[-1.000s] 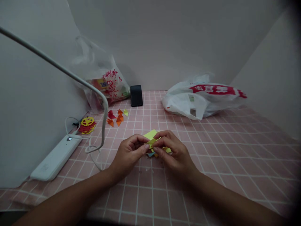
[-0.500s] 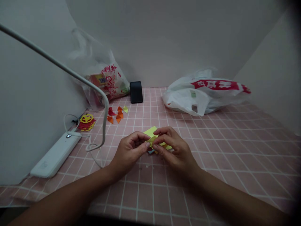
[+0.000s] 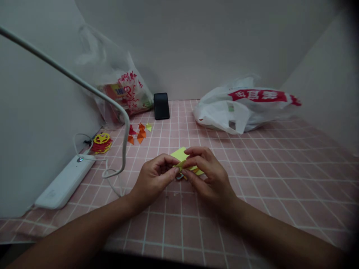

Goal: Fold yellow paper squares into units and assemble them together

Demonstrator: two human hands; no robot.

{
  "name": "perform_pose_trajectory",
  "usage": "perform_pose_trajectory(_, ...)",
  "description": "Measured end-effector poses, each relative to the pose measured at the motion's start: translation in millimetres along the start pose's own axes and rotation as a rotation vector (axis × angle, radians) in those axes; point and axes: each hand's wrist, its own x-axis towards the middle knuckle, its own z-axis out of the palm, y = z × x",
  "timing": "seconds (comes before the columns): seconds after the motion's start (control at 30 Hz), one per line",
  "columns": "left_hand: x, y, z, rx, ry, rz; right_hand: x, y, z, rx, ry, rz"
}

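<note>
My left hand (image 3: 157, 175) pinches a small folded piece of yellow paper (image 3: 181, 164) between thumb and fingers. From the other side my right hand (image 3: 209, 173) grips the same piece, its thumb tip close to the left thumb. Below and behind them lie yellow paper sheets (image 3: 178, 153), partly covered by both hands. Something small and bluish shows under the left thumb, too hidden to name. Several small folded paper pieces in orange (image 3: 141, 133), red and yellow rest farther off to the left.
At the left are a white power strip (image 3: 66, 183), a grey lamp arm or cable (image 3: 125, 142) and yellow and red paper cutouts (image 3: 101, 139). A black phone (image 3: 162, 106) leans at the back between two plastic bags (image 3: 131, 89) (image 3: 218, 112). Pink checked cloth (image 3: 269, 179) covers the table.
My fingertips have drawn slightly closer together on the folded yellow paper. The whole view has shifted a little; the other things lie as before.
</note>
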Motion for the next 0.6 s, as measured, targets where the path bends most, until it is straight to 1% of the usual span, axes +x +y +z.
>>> perform_pose_trajectory(0.27,-0.8,-2.9,-1.9,-0.011,-0.035,0.007,0.4,0.2,0.0,0.011,-0.019,0.034)
perform_pose_trajectory(0.4,-0.3,-2.3,-3.7,-0.025,-0.063,-0.011,0.5,1.3,0.6,0.014,-0.021,0.027)
perform_pose_trajectory(0.6,0.4,-2.0,-3.4,-0.044,-0.091,0.003,0.1,1.9,0.0,0.011,-0.026,0.035)
